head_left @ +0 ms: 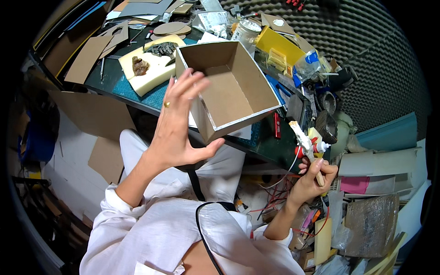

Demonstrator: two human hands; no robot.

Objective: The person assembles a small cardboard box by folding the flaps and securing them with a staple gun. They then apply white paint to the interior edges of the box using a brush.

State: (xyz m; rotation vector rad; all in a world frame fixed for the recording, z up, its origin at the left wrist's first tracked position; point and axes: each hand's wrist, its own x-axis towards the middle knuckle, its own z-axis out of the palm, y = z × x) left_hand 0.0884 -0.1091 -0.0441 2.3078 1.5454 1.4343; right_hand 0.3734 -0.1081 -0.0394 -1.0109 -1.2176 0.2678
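An open-topped cardboard box with white-coated rims sits tilted at the near edge of the worktable. My left hand, with a gold ring, is raised before the box's left side, fingers spread and slightly blurred. Nothing is in it; whether the fingertips or thumb touch the box I cannot tell. To the right of the box, my right hand is closed round the wooden handle of a brush whose upper part is smeared thick with white. Just behind the brush is a red-and-white nozzled thing, partly hidden.
Left of the box lies a pale foam block bearing a brown lump and dark pieces, on a teal cutting mat. A red box cutter lies to the right. A clear jar and yellow boxes stand behind.
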